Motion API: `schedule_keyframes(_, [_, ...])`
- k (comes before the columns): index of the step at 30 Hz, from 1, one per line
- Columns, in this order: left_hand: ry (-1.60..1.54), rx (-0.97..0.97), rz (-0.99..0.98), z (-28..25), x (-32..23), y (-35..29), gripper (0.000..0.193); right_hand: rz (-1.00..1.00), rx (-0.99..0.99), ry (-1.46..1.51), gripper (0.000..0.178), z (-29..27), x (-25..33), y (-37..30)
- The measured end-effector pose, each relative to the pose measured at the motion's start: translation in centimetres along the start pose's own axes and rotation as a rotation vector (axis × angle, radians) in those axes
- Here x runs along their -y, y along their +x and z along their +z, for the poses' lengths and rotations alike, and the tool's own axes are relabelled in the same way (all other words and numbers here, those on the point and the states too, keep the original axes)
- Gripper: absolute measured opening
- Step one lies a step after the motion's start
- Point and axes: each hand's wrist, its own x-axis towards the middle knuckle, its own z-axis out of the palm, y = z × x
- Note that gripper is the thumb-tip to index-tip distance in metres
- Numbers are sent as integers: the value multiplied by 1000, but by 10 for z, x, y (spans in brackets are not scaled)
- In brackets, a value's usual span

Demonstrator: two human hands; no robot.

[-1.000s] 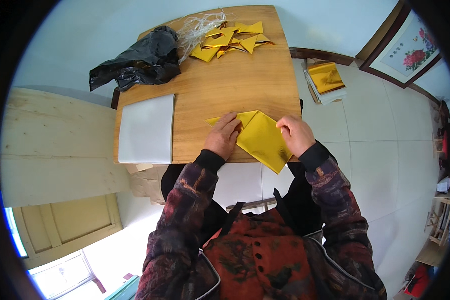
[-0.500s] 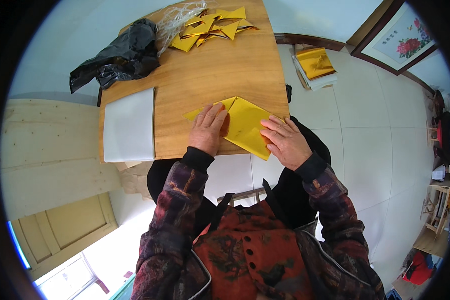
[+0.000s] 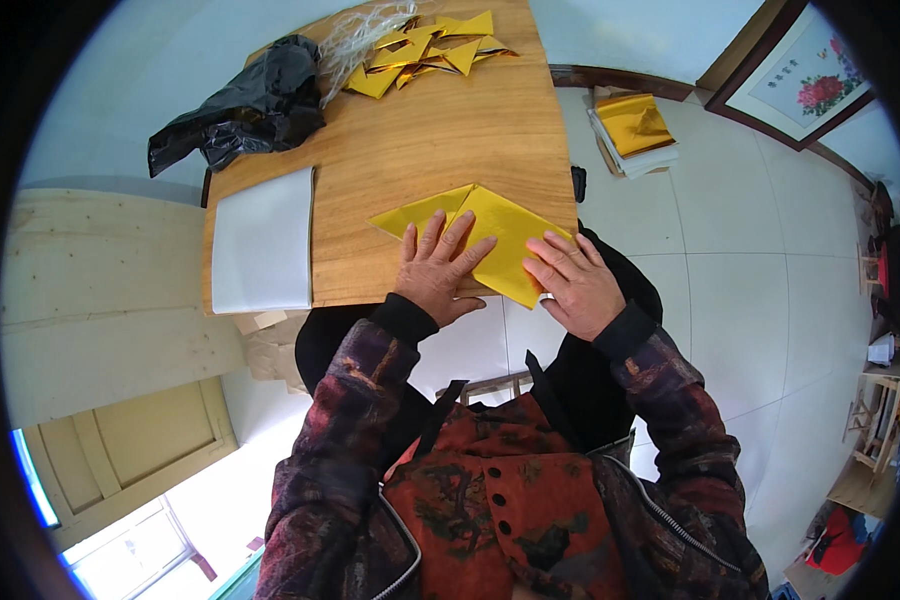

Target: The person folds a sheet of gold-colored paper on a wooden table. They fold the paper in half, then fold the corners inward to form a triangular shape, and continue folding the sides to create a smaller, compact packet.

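Note:
A sheet of gold paper (image 3: pixel 511 232), folded with slanted edges and a pointed left corner, lies at the near edge of the wooden table (image 3: pixel 390 150). One corner of it juts past that edge. My left hand (image 3: pixel 438 266) rests flat on the paper's left part, fingers spread. My right hand (image 3: pixel 578 285) lies on its right side with the fingers stretched out over the paper and the thumb low by the near corner. Several folded gold paper pieces (image 3: pixel 410 55) are heaped at the table's far end.
A black plastic bag (image 3: pixel 255 105) and clear plastic wrap (image 3: pixel 355 50) lie at the far left of the table. Nearer is a white folded sheet (image 3: pixel 262 245). On the floor to the right sits a stack of gold paper (image 3: pixel 635 122). A framed flower picture (image 3: pixel 795 80) leans beyond it.
My left hand has spread its fingers and moved slightly right across the paper. My right hand stays about where it was. The view has shifted a little.

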Motion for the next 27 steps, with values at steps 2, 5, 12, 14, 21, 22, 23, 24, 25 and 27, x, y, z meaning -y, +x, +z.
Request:
schedule_keyframes(2, [20, -37, -17, 4, -4, 1, 90, 9, -70, 30, 47, 7, 1, 1])
schedule_keyframes(5, [1, -57, -13, 7, -3, 0, 82, 47, -152, 108, 38, 13, -2, 4])
schedule_keyframes(12, [-95, -98, -1, 6, -4, -2, 60, 104, -218, 270, 20, 13, -1, 7])
schedule_keyframes(14, [-157, -142, -4, 7, -6, -2, 51, 139, -221, 294, 16, 12, 2, 8])
schedule_keyframes(21, [-372, -260, -87, 13, -5, 1, 19, 197, -227, 347, 9, 9, 4, 15])
schedule_keyframes(22, [-384, -262, -101, 13, -6, 2, 17, 202, -243, 351, 9, 9, 4, 16])
schedule_keyframes(23, [-399, -260, -117, 14, -6, 2, 15, 209, -258, 357, 9, 9, 4, 18])
schedule_keyframes(24, [-408, -260, -128, 14, -7, 3, 14, 217, -268, 365, 10, 9, 4, 19])
schedule_keyframes(25, [-419, -257, -140, 15, -7, 4, 12, 219, -277, 359, 10, 9, 4, 21])
schedule_keyframes(27, [-434, -252, -160, 14, -7, 5, 11, 224, -290, 343, 11, 9, 2, 25])
